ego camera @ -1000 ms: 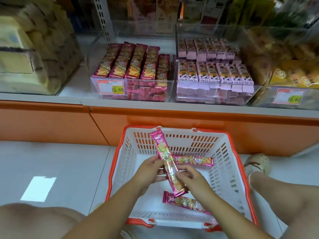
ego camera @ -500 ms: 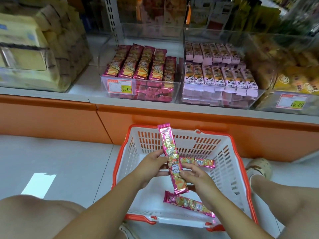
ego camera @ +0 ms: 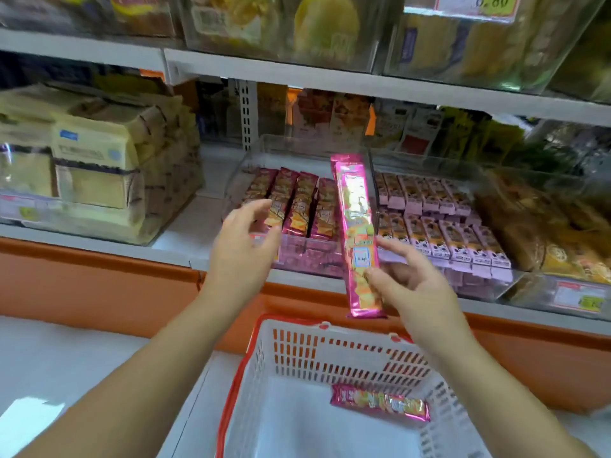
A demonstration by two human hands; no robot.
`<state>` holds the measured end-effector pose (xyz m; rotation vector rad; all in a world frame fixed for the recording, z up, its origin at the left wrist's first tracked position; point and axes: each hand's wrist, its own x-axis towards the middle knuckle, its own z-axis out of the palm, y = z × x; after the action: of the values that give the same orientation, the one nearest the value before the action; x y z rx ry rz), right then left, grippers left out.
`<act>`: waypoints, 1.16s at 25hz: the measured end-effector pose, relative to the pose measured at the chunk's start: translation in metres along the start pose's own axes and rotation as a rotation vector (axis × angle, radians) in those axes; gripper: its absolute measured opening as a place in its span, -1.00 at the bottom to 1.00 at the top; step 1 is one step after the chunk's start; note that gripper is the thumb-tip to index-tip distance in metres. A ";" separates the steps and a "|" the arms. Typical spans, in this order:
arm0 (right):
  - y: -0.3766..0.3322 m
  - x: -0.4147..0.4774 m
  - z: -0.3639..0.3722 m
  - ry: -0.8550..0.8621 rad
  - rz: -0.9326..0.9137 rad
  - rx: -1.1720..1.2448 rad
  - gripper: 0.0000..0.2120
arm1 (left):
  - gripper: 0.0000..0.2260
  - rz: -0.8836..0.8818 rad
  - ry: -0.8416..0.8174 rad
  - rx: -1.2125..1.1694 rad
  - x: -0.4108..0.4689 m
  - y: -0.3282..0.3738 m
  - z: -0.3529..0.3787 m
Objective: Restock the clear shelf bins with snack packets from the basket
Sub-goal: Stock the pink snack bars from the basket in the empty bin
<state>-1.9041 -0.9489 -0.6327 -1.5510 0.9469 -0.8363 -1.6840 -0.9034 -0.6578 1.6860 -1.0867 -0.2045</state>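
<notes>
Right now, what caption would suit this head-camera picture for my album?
A pink snack packet held by the right hand before the clear bin, left hand open, basket below.

- Lower shelf [ego camera: 178, 233], white with an orange base panel [ego camera: 99, 285] under it, straight ahead of me: four clear bins stand along its front edge.
- Left bin [ego camera: 82, 219]: tan and yellow wrapped packs, stacked high.
- Pink-packet bin [ego camera: 297, 160], set apart from the left one by a strip of bare shelf: red-pink packets lie lengthwise in rows (the back part is bare).
- Lilac-packet bin [ego camera: 486, 285], just beside it on the right: two rows of lilac packets.
- Right bin [ego camera: 562, 292]: yellow-brown packets, a price label on its front.
- Upper shelf [ego camera: 297, 74]: more clear bins [ego camera: 363, 34] of yellow packets, blurred.
- Pale floor [ego camera: 66, 365]: my white, red-rimmed basket [ego camera: 297, 355] stands on it, near the orange panel.
</notes>
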 end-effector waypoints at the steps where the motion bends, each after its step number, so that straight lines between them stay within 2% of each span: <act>1: -0.014 0.020 0.004 0.044 -0.049 -0.093 -0.67 | -0.61 0.045 0.104 0.103 0.016 -0.008 -0.007; 2: -0.025 0.040 0.008 0.087 -0.092 -0.195 -0.68 | -0.58 0.065 0.168 0.184 0.028 -0.017 -0.013; 4: -0.038 0.085 0.017 0.160 -0.132 -0.447 -0.66 | -0.52 0.028 0.175 0.254 0.043 -0.033 -0.020; 7: -0.042 0.137 0.032 0.204 -0.094 -0.841 -0.65 | -0.51 -0.133 0.063 0.208 0.050 -0.047 -0.021; 10: -0.038 0.155 0.048 0.185 -0.059 -1.224 -0.77 | -0.58 -0.154 0.019 0.126 0.056 -0.058 -0.022; 12: -0.032 0.152 0.057 0.137 -0.055 -1.384 -0.78 | -0.63 -0.162 0.020 0.056 0.060 -0.064 -0.024; 17: -0.014 0.153 0.050 0.061 0.035 -1.231 -0.78 | -0.66 -0.190 0.013 -0.027 0.063 -0.069 -0.025; 22: -0.014 0.142 0.052 -0.068 0.017 -1.418 -0.77 | -0.66 -0.175 -0.014 -0.078 0.063 -0.070 -0.028; 25: -0.012 0.137 0.054 -0.104 0.020 -1.446 -0.75 | -0.65 -0.157 -0.039 -0.071 0.063 -0.069 -0.031; 27: -0.012 0.135 0.056 -0.083 -0.011 -1.433 -0.74 | -0.65 -0.156 -0.048 -0.078 0.063 -0.069 -0.032; 29: -0.012 0.119 0.053 0.067 -0.205 -1.243 -0.72 | -0.65 -0.168 -0.043 -0.056 0.061 -0.068 -0.032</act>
<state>-1.8032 -1.0319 -0.6263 -2.7086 1.4986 -0.3894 -1.5921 -0.9255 -0.6785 1.7298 -0.9624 -0.3771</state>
